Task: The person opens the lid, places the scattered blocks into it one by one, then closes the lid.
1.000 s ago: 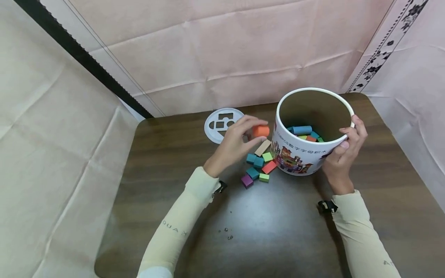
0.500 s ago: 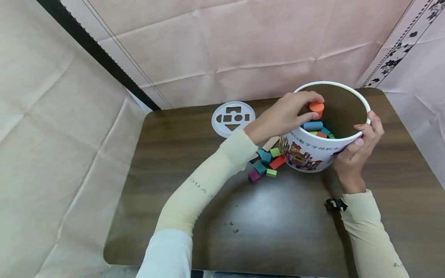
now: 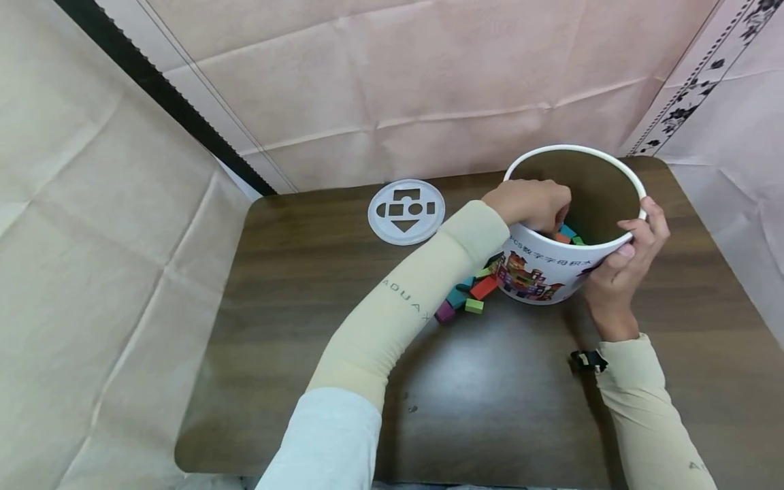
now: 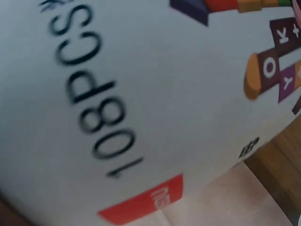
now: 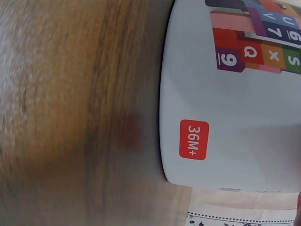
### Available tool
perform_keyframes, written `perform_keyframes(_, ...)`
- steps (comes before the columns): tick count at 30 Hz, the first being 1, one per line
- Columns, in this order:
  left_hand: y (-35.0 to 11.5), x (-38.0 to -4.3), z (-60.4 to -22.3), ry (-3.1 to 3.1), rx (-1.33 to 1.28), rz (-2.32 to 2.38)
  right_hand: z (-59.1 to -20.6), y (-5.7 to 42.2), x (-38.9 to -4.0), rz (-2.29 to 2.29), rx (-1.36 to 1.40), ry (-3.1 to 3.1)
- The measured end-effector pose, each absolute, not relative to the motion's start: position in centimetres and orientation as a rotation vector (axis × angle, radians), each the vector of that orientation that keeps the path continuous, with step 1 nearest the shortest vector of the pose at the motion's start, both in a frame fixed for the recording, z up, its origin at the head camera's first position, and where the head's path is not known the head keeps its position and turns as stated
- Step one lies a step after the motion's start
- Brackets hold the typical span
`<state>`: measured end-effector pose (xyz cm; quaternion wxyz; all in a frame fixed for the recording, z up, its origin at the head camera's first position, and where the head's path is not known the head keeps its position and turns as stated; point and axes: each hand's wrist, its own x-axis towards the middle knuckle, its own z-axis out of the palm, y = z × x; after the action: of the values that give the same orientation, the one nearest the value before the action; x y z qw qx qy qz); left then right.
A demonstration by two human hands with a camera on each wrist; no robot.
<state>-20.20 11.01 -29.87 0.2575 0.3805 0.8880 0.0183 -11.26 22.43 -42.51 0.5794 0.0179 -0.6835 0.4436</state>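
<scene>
A white printed bucket [image 3: 542, 265] with building-block pictures stands on the table, colored blocks [image 3: 569, 233] showing inside it. My left hand [image 3: 535, 203] reaches over the near-left rim, its fingertips down inside and hidden; whether they hold a block I cannot tell. On the right side my right hand [image 3: 627, 262] grips the rim, thumb outside below it. Beside the bucket's left foot lie several loose blocks, among them a red one [image 3: 484, 287], a purple one [image 3: 445, 312] and a light green one [image 3: 474, 306]. My left sleeve partly covers this pile. Both wrist views are filled mostly by the bucket's printed wall.
A round white lid [image 3: 407, 231] with shaped cutouts lies at the back of the brown wooden table [image 3: 294, 299]. Cloth walls [image 3: 367, 82] rise behind the table and at both sides. A small dark speck [image 3: 413, 409] is on the tabletop near the front.
My left hand has carried an orange cylinder block from beside the bucket over its rim and lowered into it; the block is now out of sight. The right hand keeps its grip.
</scene>
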Motion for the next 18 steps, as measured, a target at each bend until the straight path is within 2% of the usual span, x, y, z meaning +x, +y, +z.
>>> perform_keyframes(6,10.9,-20.5,-30.0,2.427,1.085,0.117,-41.5,21.8,-11.0,1.034,0.055,-1.603)
perform_keyframes(13,10.0,-21.0,-29.8,2.330,1.410,0.779,-41.5,22.3,-10.8,1.018,0.045,-1.626)
perform_keyframes(18,7.0,-19.8,-29.8,2.358,1.414,1.078,-42.1,22.4,-10.4,1.012,0.059,-1.645)
